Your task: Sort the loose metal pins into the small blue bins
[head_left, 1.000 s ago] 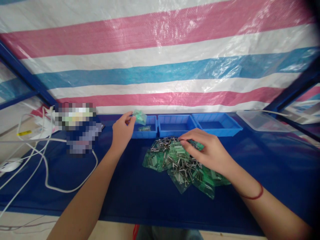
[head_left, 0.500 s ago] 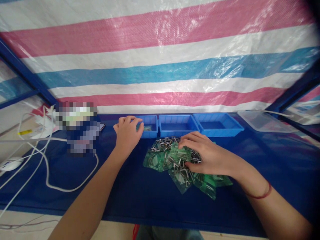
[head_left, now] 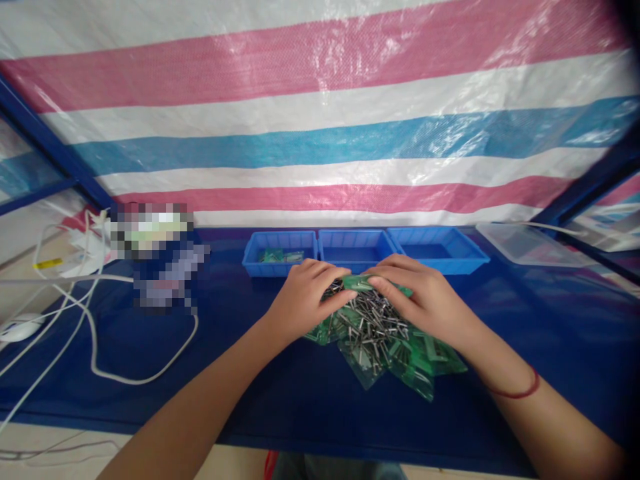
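Near edge: bare blue desk [head_left: 280, 393], both forearms come in over it. Red cord [head_left: 520, 390] on the right wrist.

Mid desk, roughly centred left to right: pile [head_left: 390, 347] of small green plastic bags with loose metal pins lying on top. The near bags fan out toward the near edge and right, flat on the desk.

Both hands are on the far side of that pile, fingertips nearly meeting. Left hand [head_left: 303, 300]: palm down, fingers curled, tips closed on the left end of a green bag [head_left: 357, 283] at the top of the heap. Right hand [head_left: 425, 300]: palm down, thumb and fingers pinched on the right end of the same bag. So one bag, held from both ends, just above the pins and touching or nearly touching them; can't tell which. Bag contents aren't readable.

Left side of the desk: white cable [head_left: 100, 363] loops across toward the left edge. White mouse [head_left: 20, 328] sits off the left edge on a lower surface. Pixelated object [head_left: 155, 257] sits toward the far-left corner.

Far edge: three blue trays in a row, touching side by side. Left tray [head_left: 277, 269] has a few green bags inside. Middle tray [head_left: 350, 233] and right tray [head_left: 460, 265] show only blue floor. The hands are just in front of the middle tray. Clear tray [head_left: 525, 243] in the far-right corner.

Behind everything: pink, white and blue striped tarp [head_left: 320, 120].
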Demonstrator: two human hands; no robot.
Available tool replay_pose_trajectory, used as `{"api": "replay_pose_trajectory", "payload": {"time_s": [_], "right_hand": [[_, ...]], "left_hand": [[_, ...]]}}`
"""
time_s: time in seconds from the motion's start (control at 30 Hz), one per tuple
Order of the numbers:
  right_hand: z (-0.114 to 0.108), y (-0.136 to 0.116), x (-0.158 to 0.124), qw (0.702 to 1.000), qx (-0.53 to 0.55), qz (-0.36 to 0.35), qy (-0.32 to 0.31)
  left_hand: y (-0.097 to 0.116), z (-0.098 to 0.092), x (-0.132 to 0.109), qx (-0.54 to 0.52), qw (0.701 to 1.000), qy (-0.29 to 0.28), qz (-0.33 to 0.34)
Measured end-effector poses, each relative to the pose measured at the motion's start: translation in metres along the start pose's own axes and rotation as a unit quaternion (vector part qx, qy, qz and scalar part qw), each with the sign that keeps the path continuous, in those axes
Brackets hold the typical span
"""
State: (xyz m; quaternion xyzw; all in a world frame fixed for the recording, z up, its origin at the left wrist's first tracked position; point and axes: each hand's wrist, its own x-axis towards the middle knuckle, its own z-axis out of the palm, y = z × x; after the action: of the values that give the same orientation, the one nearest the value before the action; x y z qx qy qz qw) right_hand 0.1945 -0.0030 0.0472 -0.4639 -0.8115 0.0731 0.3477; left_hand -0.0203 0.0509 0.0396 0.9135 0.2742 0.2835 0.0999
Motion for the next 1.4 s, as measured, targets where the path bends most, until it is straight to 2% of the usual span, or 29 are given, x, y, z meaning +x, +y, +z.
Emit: {"api": "replay_pose_trajectory", "payload": {"time_s": [0.13,0.27,0.43,0.67,1.13,1.4], "right_hand": [[0.0032,-0.0034,-0.0007,0.997,0.066,0.016,0.027],[0.0044,-0.0033,-0.0017,0.992,0.107,0.056,0.048],[0.0039,-0.0009,-0.0037,0.985,0.100,0.115,0.083],[0.0041,-0.0039,-0.0029,0.985,0.075,0.130,0.087],[0.0066,0.0028,-0.0026,0.973,0.123,0.172,0.089],[0.0083,0.0045,-0.0017,0.963,0.172,0.187,0.089]], "left_hand": [[0.0015,0.0043,0.0002,-0.021,0.999,-0.008,-0.029],[0.0009,0.0053,0.0005,-0.033,0.997,0.013,-0.062],[0.0006,0.0036,0.0008,-0.061,0.994,0.029,-0.081],[0.0038,-0.0022,0.0020,-0.129,0.978,0.079,-0.144],[0.0010,0.0017,0.0022,-0.190,0.969,0.046,-0.152],[0.0009,0.0015,0.0030,-0.215,0.959,0.052,-0.178]]}}
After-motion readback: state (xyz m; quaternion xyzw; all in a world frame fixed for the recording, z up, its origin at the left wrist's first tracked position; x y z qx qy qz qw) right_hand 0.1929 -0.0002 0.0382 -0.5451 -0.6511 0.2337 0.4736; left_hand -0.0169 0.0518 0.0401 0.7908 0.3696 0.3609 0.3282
